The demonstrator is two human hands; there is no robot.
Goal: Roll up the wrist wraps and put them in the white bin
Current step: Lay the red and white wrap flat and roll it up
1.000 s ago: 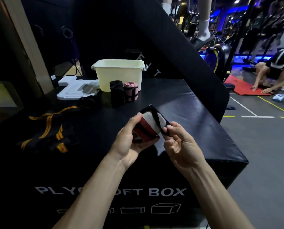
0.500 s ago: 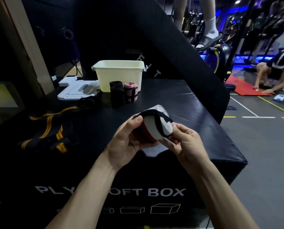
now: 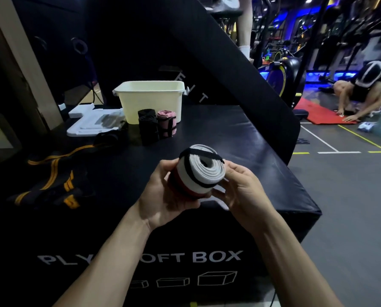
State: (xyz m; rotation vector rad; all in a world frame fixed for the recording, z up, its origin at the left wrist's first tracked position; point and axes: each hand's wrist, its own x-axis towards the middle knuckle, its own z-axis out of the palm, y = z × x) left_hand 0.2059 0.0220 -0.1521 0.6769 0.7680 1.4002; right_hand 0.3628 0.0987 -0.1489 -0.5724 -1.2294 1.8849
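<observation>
While the left hand cupped the rolled wrist wrap from below and from its left side, its fingers curled around the red lower part of the roll and its thumb lay across the top left edge. The right hand gripped the same roll from the right, thumb near the upper rim and fingers bent under it. The wrap was a tight spiral of white cloth with a black band crossing its end and a red stripe lower down; it was held in the air above the near edge of the black plyo box, touching nothing but the two hands.

Farther back on the box top the white bin stood upright, well apart from the hands. Just in front of it stood two rolled black wraps and a rolled pink wrap, side by side and close to the bin's front wall. To the left of the bin lay a white foam tray, and nearer the left edge an unrolled black wrap with yellow stripes sprawled flat. Between the held roll and the bin the box top was bare dark vinyl. The right edge of the box dropped to a grey floor, where another person crouched over a red mat far off
</observation>
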